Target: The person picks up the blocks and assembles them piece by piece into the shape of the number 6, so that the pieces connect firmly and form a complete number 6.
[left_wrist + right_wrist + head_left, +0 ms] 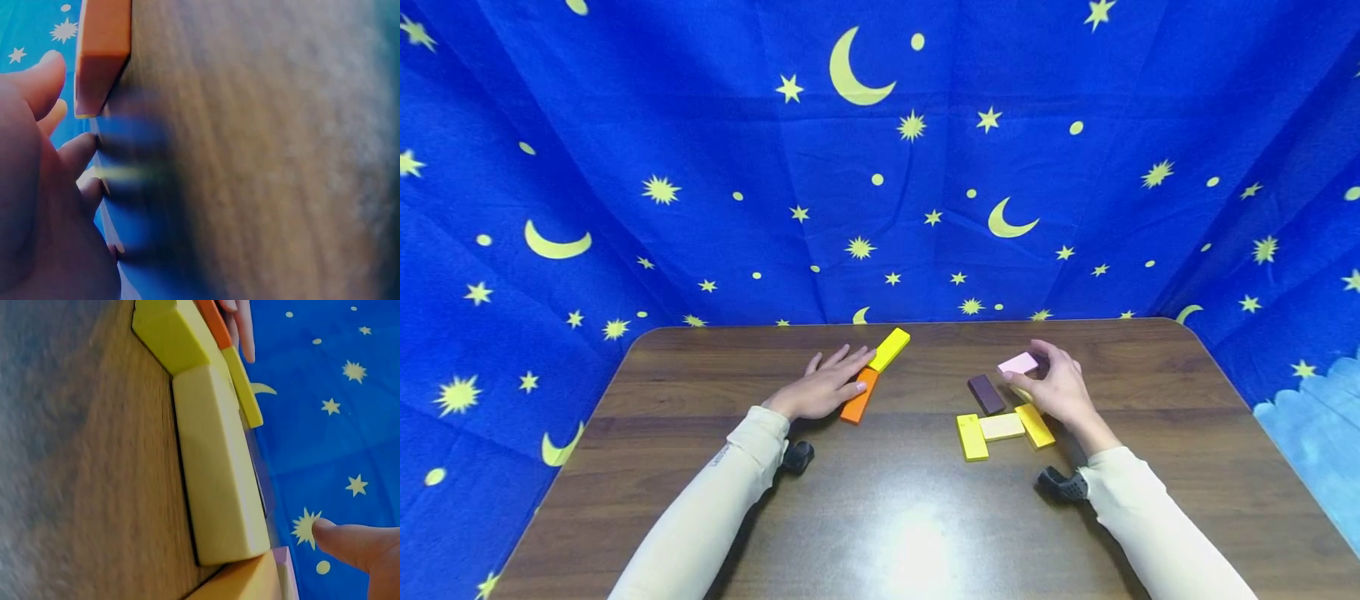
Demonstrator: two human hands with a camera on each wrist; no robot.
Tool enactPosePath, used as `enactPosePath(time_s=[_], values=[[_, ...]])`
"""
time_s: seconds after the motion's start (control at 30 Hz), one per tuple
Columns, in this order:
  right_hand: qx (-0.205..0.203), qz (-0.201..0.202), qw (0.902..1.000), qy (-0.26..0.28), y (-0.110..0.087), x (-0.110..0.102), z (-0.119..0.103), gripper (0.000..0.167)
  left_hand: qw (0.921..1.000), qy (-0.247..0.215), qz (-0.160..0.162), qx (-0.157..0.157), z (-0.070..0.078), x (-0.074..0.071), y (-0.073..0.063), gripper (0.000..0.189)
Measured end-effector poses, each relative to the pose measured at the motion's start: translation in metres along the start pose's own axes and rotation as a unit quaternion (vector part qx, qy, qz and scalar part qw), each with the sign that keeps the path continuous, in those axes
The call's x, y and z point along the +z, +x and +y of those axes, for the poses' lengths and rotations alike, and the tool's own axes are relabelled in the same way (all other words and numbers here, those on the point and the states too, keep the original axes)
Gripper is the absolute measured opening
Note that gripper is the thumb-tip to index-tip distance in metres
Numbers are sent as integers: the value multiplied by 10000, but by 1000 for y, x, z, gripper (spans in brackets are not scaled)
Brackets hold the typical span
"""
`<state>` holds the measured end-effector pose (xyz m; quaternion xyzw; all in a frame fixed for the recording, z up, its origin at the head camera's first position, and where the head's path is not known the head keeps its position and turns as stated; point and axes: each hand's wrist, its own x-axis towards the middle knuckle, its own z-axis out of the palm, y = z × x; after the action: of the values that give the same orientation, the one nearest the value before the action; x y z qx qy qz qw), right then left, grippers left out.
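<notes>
My left hand [820, 392] lies with straight, spread fingers beside an orange block [860, 397] and a yellow block [892, 349], which meet end to end. Its fingertips reach the yellow block, while the thumb is over the orange block. My right hand [1055, 383] arches around a pink block [1018, 363], fingers behind and thumb in front. In the right wrist view, the thumb [350, 540] shows above the pink block [286, 569], apart from it. Whether the other fingertips touch it is hidden. Below this hand sits a yellow-orange block [1035, 426].
A dark purple block [986, 394] lies left of the pink one. Nearer me, a cream block [1002, 427] joins a yellow block [972, 437] and the yellow-orange block. Blue star-and-moon cloth [880, 167] hangs behind the wooden table [850, 517].
</notes>
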<state>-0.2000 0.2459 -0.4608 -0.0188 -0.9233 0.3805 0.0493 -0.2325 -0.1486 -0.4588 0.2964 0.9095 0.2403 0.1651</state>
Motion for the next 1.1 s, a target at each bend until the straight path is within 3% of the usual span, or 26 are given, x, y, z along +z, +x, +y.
enactPosePath(time_s=[0.47, 1.1], values=[[-186, -413, 9988, -208, 8, 2, 12, 84, 9996, 35, -263, 2, -4, 1, 1, 61], [-232, -218, 9969, -716, 11, 7, 11, 76, 9994, 118, -311, -84, -4, 3, 3, 60]])
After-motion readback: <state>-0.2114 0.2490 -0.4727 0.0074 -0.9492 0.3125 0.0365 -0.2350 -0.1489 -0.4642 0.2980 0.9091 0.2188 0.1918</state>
